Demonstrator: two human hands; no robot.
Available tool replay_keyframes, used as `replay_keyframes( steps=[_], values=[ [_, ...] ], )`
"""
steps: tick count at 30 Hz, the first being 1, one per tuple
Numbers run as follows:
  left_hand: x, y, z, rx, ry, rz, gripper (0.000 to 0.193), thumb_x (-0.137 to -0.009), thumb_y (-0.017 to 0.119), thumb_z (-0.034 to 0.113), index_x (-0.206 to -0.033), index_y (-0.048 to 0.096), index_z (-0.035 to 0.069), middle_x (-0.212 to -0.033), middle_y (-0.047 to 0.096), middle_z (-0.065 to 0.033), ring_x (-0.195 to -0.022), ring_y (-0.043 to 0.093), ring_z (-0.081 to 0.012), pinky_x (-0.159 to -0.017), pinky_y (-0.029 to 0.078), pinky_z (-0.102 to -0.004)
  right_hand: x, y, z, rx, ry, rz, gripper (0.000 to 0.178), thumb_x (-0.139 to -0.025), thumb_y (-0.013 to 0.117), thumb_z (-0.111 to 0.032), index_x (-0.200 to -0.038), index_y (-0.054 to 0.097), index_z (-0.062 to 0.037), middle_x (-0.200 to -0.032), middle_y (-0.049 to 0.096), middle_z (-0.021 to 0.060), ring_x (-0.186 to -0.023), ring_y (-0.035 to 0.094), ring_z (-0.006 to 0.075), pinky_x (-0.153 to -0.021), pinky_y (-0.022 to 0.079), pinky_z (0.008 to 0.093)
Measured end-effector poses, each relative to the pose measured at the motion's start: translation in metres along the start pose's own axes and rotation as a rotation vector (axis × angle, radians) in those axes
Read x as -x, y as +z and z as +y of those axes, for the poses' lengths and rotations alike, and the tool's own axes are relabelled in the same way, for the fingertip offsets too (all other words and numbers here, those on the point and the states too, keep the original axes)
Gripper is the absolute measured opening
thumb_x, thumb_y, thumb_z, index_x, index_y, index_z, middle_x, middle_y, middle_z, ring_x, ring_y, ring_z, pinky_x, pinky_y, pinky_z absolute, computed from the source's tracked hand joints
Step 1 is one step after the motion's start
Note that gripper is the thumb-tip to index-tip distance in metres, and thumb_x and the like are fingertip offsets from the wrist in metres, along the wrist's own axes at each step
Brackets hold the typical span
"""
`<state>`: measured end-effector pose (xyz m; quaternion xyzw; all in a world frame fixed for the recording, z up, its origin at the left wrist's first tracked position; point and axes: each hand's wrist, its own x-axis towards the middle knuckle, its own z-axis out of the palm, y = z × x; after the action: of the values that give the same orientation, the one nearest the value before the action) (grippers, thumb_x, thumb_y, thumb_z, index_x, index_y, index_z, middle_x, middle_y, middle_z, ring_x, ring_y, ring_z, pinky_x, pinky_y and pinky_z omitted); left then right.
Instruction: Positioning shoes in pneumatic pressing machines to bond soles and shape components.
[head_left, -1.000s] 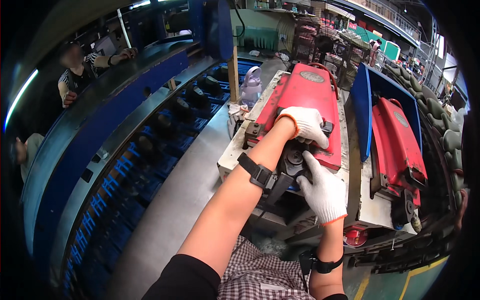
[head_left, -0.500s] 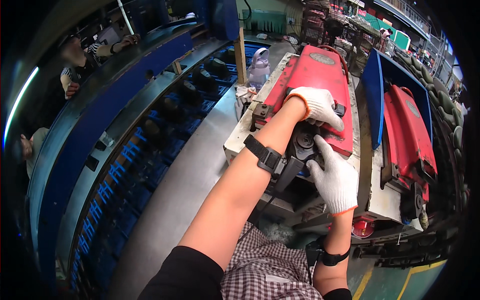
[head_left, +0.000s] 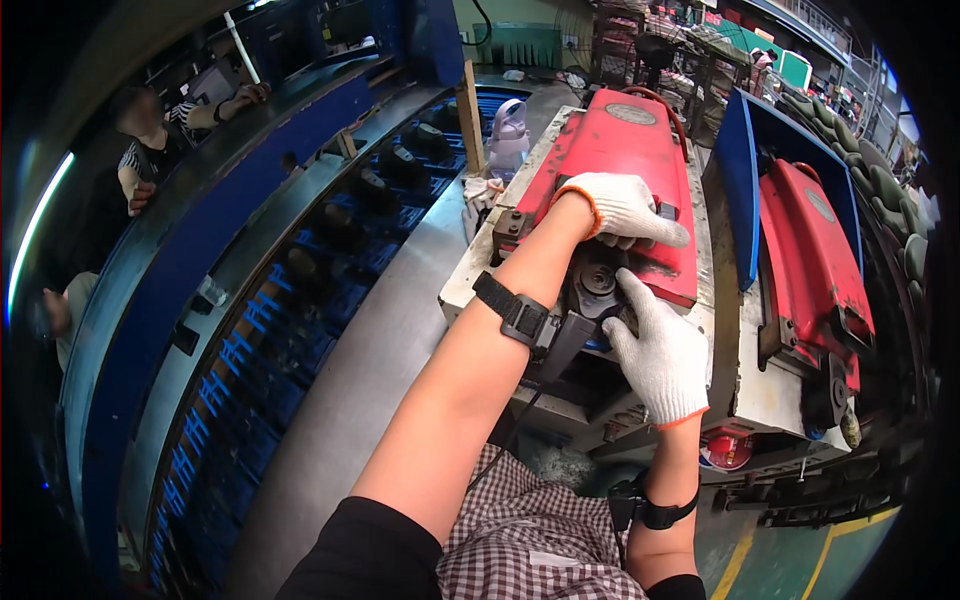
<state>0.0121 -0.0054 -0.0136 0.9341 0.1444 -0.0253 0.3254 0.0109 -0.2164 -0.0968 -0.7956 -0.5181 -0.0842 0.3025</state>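
Observation:
White knit gloves with orange cuffs cover both hands. My left hand (head_left: pixel 625 210) is closed over a dark handle (head_left: pixel 667 211) at the front of a red machine cover (head_left: pixel 620 145); its fingertips are tucked under and partly hidden. Just below, a round black part (head_left: pixel 598 280) with a ringed centre sticks out from the machine's front. My right hand (head_left: pixel 660 355) is at its right side, index finger along the edge and thumb lower down, gripping it; the remaining fingers are out of sight.
A second red machine (head_left: pixel 810 240) with a blue guard (head_left: pixel 745 190) stands at right. On the left runs a metal-edged line (head_left: pixel 350 330) with blue racks. A lilac bottle (head_left: pixel 508 135) and gloves (head_left: pixel 482 195) lie behind. Another person (head_left: pixel 150 140) is across the line.
The view has shifted slightly. Both hands keep nearly the same hold on the handle and the round black part; my left fingers reach a little flatter over the handle.

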Motion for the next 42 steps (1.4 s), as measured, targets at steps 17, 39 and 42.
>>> replay_keyframes(
  steps=[17,39,42],
  values=[
    [0.0020,0.0011,0.0016,0.144,-0.020,0.032,0.067,-0.096,0.057,0.068,-0.083,0.077,0.005,-0.061,0.063,-0.0066,-0.050,0.058,-0.0170,-0.051,0.046,-0.0319,0.0006,-0.0007,-0.0010,0.005,0.012,0.025,0.060,-0.087,0.080,-0.025,-0.144,0.064,-0.0177,-0.103,0.077,0.0148,-0.092,0.075,0.0348,-0.083,0.059,0.0440],
    [0.0053,-0.0004,0.0036,-0.024,-0.002,0.063,0.049,-0.074,0.081,0.053,-0.077,0.074,0.004,-0.066,0.065,-0.0052,-0.056,0.060,-0.0156,-0.054,0.047,-0.0306,0.0004,0.0003,-0.0001,-0.006,0.029,-0.008,0.058,-0.091,0.078,-0.028,-0.146,0.062,-0.0167,-0.103,0.076,0.0134,-0.091,0.075,0.0341,-0.081,0.058,0.0456],
    [0.0069,-0.0004,0.0034,-0.019,0.024,0.067,0.048,-0.074,0.081,0.052,-0.078,0.074,0.004,-0.067,0.066,-0.0050,-0.057,0.061,-0.0156,-0.055,0.048,-0.0309,0.0009,0.0011,0.0004,-0.006,-0.002,0.010,0.058,-0.090,0.078,-0.026,-0.145,0.062,-0.0167,-0.101,0.076,0.0132,-0.090,0.074,0.0342,-0.081,0.058,0.0460]
  ],
)
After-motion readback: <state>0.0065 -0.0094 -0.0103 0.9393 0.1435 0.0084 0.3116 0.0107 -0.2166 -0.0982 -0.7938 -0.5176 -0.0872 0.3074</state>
